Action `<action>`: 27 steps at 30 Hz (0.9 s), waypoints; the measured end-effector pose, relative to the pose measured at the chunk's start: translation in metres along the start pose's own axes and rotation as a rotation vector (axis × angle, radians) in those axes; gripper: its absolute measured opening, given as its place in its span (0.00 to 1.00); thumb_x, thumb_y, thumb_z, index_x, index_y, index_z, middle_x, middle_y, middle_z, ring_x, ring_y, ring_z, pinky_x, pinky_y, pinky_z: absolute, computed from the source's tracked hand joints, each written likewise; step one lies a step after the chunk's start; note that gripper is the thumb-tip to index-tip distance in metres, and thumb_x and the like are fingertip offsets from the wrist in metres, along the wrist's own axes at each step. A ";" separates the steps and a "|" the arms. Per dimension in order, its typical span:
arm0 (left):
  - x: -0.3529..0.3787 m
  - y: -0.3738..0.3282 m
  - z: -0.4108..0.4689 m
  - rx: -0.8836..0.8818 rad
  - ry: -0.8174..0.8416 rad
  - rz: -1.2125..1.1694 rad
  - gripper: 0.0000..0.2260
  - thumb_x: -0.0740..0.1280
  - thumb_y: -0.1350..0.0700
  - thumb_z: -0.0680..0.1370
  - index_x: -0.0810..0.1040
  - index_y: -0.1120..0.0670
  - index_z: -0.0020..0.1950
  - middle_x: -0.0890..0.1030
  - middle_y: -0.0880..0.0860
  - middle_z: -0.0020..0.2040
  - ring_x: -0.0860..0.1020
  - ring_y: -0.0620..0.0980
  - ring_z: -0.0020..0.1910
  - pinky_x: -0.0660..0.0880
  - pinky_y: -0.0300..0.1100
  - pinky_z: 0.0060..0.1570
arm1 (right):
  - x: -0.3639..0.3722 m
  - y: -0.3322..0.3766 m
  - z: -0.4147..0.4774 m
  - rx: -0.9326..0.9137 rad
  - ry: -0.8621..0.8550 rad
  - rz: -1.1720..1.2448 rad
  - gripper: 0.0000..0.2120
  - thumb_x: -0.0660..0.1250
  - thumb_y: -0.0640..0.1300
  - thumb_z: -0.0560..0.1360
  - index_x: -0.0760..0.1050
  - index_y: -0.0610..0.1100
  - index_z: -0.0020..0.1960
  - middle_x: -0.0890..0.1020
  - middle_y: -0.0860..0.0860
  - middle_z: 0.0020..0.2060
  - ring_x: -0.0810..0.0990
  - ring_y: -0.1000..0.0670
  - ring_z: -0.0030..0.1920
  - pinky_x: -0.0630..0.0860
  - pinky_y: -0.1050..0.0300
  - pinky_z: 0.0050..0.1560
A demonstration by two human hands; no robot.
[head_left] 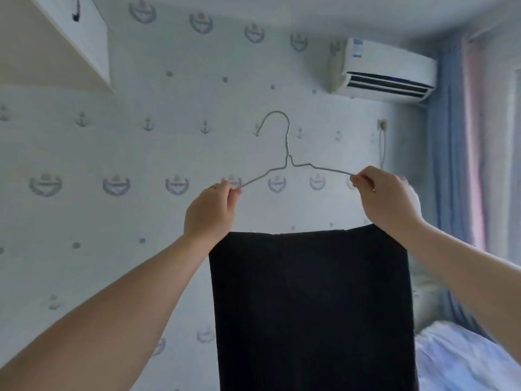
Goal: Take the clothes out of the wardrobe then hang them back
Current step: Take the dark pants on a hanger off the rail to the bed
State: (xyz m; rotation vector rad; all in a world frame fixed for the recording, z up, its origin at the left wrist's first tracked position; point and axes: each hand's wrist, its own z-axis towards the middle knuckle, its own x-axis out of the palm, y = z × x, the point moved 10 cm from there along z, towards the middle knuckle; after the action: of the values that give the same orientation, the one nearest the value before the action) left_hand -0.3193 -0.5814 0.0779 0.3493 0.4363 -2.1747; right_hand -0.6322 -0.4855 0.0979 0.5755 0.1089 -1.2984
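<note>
A grey wire hanger is held up in front of the wall with its hook pointing upward. My left hand pinches the hanger's left shoulder end. My right hand pinches its right shoulder end. A black garment hangs folded below the two hands and drops straight down out of the frame. The hanger's bottom bar is hidden behind my hands and the cloth.
A white cabinet juts out at the upper left. An air conditioner is mounted high on the patterned wall at right. Blue and pink curtains hang at the far right, and a bed with pale blue bedding lies at lower right.
</note>
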 end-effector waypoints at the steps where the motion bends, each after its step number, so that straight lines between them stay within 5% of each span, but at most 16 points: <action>1: 0.028 -0.008 -0.003 0.019 0.038 -0.047 0.16 0.56 0.47 0.85 0.68 0.54 0.41 0.73 0.48 0.35 0.71 0.50 0.34 0.60 0.43 0.30 | -0.001 -0.024 -0.008 0.034 0.023 -0.041 0.13 0.57 0.55 0.81 0.76 0.50 0.45 0.80 0.53 0.35 0.77 0.46 0.38 0.76 0.51 0.40; 10: 0.258 -0.123 -0.093 0.218 0.437 -0.511 0.19 0.60 0.43 0.83 0.69 0.54 0.38 0.73 0.48 0.32 0.72 0.48 0.31 0.63 0.43 0.30 | -0.041 -0.210 -0.145 0.447 0.188 -0.234 0.13 0.63 0.48 0.80 0.79 0.46 0.39 0.81 0.45 0.33 0.76 0.44 0.30 0.73 0.52 0.34; 15: 0.356 -0.195 -0.186 0.291 0.697 -0.727 0.19 0.62 0.45 0.83 0.69 0.54 0.36 0.71 0.47 0.30 0.70 0.48 0.30 0.65 0.45 0.32 | -0.074 -0.277 -0.250 0.695 0.203 -0.350 0.13 0.65 0.48 0.79 0.79 0.47 0.37 0.81 0.50 0.31 0.78 0.47 0.33 0.72 0.58 0.35; 27: 0.470 -0.370 -0.339 0.448 1.052 -0.887 0.19 0.63 0.46 0.82 0.65 0.51 0.34 0.70 0.47 0.30 0.70 0.47 0.31 0.65 0.46 0.33 | -0.153 -0.391 -0.400 0.991 0.205 -0.483 0.12 0.66 0.49 0.79 0.79 0.47 0.38 0.80 0.53 0.29 0.74 0.58 0.28 0.69 0.61 0.34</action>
State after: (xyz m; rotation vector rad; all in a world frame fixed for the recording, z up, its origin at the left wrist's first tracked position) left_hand -0.8611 -0.5607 -0.3449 1.8801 0.7539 -2.7651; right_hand -0.9430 -0.2267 -0.3180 1.6017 -0.2653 -1.7289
